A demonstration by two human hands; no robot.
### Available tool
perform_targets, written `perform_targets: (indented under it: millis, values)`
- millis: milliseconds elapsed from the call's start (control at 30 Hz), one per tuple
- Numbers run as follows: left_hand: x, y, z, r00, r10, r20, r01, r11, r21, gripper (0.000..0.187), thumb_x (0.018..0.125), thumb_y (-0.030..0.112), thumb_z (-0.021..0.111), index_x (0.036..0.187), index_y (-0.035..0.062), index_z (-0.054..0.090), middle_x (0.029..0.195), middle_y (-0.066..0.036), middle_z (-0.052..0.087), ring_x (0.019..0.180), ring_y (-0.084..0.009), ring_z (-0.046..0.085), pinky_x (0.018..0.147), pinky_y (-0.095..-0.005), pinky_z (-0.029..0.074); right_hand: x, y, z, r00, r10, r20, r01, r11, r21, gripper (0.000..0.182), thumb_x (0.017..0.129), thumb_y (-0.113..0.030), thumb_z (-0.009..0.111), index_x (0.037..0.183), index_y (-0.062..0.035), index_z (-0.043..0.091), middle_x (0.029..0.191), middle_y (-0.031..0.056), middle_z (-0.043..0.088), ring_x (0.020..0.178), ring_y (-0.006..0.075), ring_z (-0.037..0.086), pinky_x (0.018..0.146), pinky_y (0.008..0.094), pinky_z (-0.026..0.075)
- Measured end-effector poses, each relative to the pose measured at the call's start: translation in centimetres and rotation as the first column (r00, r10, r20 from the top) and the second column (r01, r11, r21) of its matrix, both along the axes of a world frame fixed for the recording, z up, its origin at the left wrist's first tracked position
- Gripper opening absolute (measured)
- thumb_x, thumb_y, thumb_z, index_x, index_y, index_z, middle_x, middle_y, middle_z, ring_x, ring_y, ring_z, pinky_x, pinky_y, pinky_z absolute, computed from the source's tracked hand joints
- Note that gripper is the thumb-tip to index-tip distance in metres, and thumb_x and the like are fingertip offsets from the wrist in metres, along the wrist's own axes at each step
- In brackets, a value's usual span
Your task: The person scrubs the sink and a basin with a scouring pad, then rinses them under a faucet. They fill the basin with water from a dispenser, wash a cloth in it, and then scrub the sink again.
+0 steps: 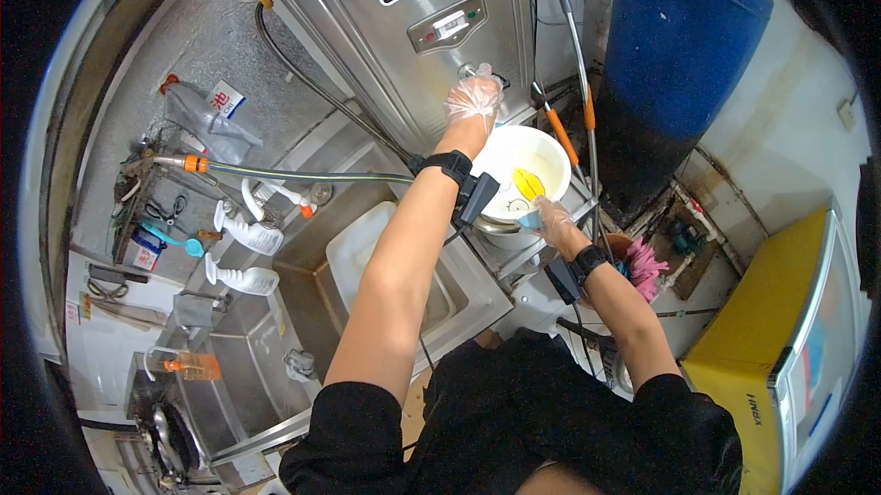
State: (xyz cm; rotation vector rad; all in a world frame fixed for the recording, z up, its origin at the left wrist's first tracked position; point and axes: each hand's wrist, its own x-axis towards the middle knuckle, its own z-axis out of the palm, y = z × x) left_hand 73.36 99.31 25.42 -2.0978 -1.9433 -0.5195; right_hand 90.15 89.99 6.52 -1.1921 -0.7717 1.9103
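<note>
My left hand (473, 99), in a clear plastic glove, is closed round the tap (468, 70) on the front of a steel water boiler (385, 45). Just below it stands a round white basin (549, 148), with a yellow leaf-shaped patch (528, 184) and dark line drawing showing inside. My right hand (554, 222), also gloved, grips the near rim of the basin; its thumb side lies over the edge. A small blue patch (530, 220) shows beside those fingers. Black straps with dark boxes sit on both wrists.
Left are steel sinks (303, 311) holding a white tub (358, 247), with spray bottles (248, 233) and a hose (303, 176) alongside. Orange-handled tools (588, 110) lean near a blue barrel (688, 36). Pink gloves (647, 270) lie low right, near a yellow freezer (752, 339).
</note>
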Motion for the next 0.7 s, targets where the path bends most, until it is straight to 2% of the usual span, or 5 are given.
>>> perform_targets:
  millis: [67,200,300,500,700]
  values:
    - [0.0,0.2,-0.2,1.0,0.001,0.002,-0.002,1.0,0.005,0.028,0.092,0.021,0.04,0.097,0.0023,0.06,0.09,-0.021,0.063,0.077,-0.0374,0.062,0.066,-0.0424,0.053,0.0,0.5,-0.8,0.998,-0.02,0.055,0.016,0.998,0.061,0.044,0.092,-0.04,0.044,0.101,0.0018,0.054,0.092,0.0139,0.062,0.075,0.0228,0.062,0.06,0.0345,0.055]
    - [-0.3,0.8,-1.0,0.999,-0.016,-0.041,0.017,0.999,0.03,0.033,0.093,0.023,0.037,0.094,0.0019,0.061,0.09,-0.02,0.063,0.077,-0.0371,0.062,0.067,-0.0421,0.052,0.5,1.2,-1.2,0.997,0.037,0.066,-0.039,0.999,0.025,0.043,0.086,-0.037,0.049,0.108,-0.001,0.052,0.102,0.0135,0.056,0.087,0.0238,0.055,0.069,0.0378,0.05]
    - [0.1,0.2,-0.2,1.0,0.014,0.023,-0.013,1.0,-0.01,0.032,0.093,0.024,0.037,0.096,0.0028,0.061,0.091,-0.021,0.063,0.078,-0.0373,0.062,0.068,-0.0429,0.052,0.8,2.1,-3.8,0.976,0.128,0.177,-0.163,0.966,0.2,0.042,0.086,-0.037,0.049,0.107,0.0,0.053,0.102,0.0136,0.055,0.087,0.024,0.056,0.069,0.0383,0.051]
    - [0.3,-0.2,0.4,0.994,0.046,0.097,-0.04,0.997,-0.059,0.029,0.091,0.025,0.039,0.103,0.0065,0.058,0.092,-0.021,0.063,0.083,-0.0386,0.062,0.07,-0.0453,0.051,0.8,1.6,-2.3,0.992,0.069,-0.109,-0.055,0.991,0.124,0.041,0.087,-0.033,0.052,0.112,-0.0009,0.049,0.102,0.0132,0.056,0.087,0.0226,0.057,0.068,0.037,0.051]
    - [0.2,-0.3,0.4,0.997,0.028,0.073,-0.025,0.999,-0.039,0.028,0.091,0.022,0.039,0.103,0.0053,0.057,0.091,-0.022,0.063,0.08,-0.0389,0.062,0.068,-0.045,0.051,1.1,4.2,-7.2,0.981,0.148,0.123,-0.178,0.941,0.288,0.042,0.086,-0.032,0.053,0.115,-0.0018,0.048,0.103,0.0116,0.057,0.087,0.0197,0.057,0.067,0.0359,0.051]
